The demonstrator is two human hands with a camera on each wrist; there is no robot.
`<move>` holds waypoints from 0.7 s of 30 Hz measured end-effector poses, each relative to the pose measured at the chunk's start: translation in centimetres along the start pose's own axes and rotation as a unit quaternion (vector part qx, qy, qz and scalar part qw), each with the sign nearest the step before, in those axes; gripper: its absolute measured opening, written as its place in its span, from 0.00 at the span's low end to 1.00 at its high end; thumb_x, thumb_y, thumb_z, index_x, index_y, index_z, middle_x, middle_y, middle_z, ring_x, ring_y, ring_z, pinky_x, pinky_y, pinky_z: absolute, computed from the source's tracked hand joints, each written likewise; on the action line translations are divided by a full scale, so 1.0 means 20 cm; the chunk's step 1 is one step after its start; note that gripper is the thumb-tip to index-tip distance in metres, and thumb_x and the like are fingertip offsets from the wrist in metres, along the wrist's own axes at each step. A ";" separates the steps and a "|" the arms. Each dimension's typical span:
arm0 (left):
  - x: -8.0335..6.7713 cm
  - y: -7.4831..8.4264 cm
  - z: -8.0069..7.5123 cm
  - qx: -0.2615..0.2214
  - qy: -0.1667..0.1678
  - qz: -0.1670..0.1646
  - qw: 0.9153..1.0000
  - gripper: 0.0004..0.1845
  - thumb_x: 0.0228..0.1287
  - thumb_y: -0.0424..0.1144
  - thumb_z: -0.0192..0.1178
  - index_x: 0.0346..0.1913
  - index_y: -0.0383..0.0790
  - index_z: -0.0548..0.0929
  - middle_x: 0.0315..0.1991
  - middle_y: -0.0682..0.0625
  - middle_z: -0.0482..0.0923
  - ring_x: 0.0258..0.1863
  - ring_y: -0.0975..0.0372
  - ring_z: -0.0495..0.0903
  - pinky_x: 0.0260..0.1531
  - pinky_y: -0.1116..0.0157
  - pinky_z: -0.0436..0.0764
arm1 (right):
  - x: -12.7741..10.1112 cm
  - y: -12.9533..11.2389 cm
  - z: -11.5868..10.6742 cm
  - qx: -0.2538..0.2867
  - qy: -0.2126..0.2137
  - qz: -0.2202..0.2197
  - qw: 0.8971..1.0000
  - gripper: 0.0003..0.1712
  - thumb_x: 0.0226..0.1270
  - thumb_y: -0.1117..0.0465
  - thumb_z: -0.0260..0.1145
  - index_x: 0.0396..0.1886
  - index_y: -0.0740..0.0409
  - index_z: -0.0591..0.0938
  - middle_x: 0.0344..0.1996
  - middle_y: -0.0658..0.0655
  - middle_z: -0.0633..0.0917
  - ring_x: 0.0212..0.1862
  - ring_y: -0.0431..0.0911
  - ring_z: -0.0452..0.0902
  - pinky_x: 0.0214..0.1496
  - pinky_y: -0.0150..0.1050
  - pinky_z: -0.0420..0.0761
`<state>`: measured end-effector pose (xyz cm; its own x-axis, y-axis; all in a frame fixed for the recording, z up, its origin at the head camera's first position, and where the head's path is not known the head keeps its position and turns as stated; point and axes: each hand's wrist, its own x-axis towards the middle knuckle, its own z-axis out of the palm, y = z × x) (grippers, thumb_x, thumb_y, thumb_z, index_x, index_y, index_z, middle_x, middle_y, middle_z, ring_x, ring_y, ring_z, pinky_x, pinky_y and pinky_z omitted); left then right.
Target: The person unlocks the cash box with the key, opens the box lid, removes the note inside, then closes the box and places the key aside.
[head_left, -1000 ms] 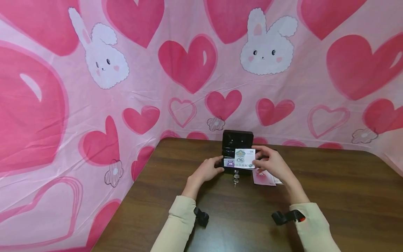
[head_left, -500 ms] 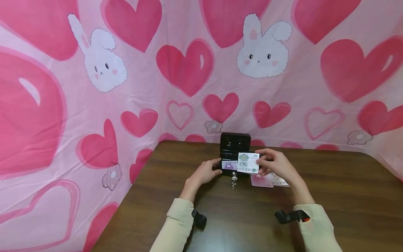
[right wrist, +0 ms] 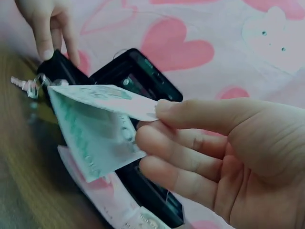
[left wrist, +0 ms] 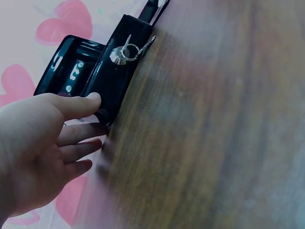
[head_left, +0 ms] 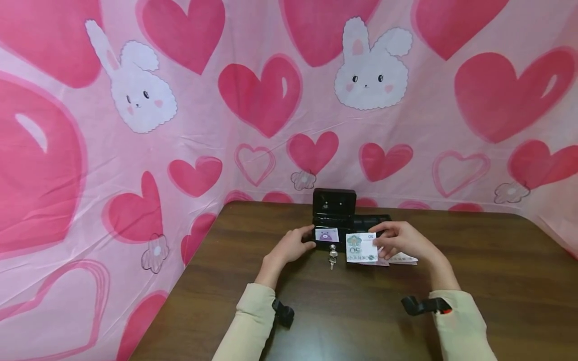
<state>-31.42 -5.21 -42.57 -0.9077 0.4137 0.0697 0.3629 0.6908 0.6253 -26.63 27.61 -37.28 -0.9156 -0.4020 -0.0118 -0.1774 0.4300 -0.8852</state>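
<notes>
A small black cash box stands on the table with its lid raised against the back. A purple note with a bear-like face lies in its left part. Keys hang from the lock in front. My left hand holds the box's left end, with the thumb at its front edge and the other fingers partly loose. My right hand pinches a folded banknote marked 50 between thumb and fingers. It hovers at the box's right front, above a pink note.
A second pale note lies on the table beside the pink one, below my right hand. A black tray-like piece sits right of the box. Behind the wooden table hangs a pink heart-patterned cloth.
My right hand has carried the folded banknote from over the box rightward and toward the table front, uncovering the box's inside. The left hand stays at the box's left end.
</notes>
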 end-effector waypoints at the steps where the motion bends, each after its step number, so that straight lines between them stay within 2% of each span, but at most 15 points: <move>1: 0.00 0.00 0.00 0.004 0.001 0.002 1.000 0.30 0.71 0.43 0.60 0.73 0.43 0.68 0.64 0.41 0.78 0.65 0.53 0.76 0.67 0.52 0.72 | 0.00 0.01 0.00 -0.002 -0.007 0.003 1.000 0.27 0.68 0.62 0.67 0.62 0.72 0.74 0.31 0.64 0.88 0.30 0.56 0.87 0.36 0.51 0.88; 10: 0.01 0.00 0.00 -0.002 0.001 0.000 1.000 0.30 0.71 0.44 0.60 0.73 0.45 0.68 0.64 0.42 0.78 0.65 0.54 0.76 0.68 0.52 0.71 | -0.02 0.07 -0.03 -0.009 -0.026 0.014 1.000 0.26 0.68 0.62 0.67 0.61 0.70 0.75 0.30 0.59 0.88 0.31 0.53 0.86 0.36 0.46 0.88; 15: 0.01 0.00 0.00 -0.003 0.001 -0.002 1.000 0.30 0.70 0.44 0.61 0.73 0.45 0.69 0.64 0.42 0.78 0.64 0.54 0.76 0.67 0.52 0.72 | -0.04 0.08 -0.05 -0.007 -0.060 0.015 0.998 0.25 0.68 0.62 0.65 0.60 0.71 0.75 0.32 0.59 0.87 0.31 0.50 0.85 0.36 0.44 0.88; 21: 0.00 0.01 -0.01 -0.008 -0.003 -0.006 1.000 0.31 0.70 0.44 0.61 0.73 0.45 0.68 0.64 0.42 0.77 0.65 0.53 0.75 0.68 0.51 0.71 | -0.06 0.11 -0.09 -0.013 -0.093 0.032 0.995 0.25 0.68 0.61 0.66 0.60 0.70 0.76 0.34 0.58 0.88 0.34 0.54 0.85 0.36 0.44 0.88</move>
<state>-31.44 -5.19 -42.39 -0.9108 0.4087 0.0580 0.3487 0.6866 0.6379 -26.45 30.41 -38.34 -0.8434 -0.5142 -0.1559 -0.1317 0.4792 -0.8678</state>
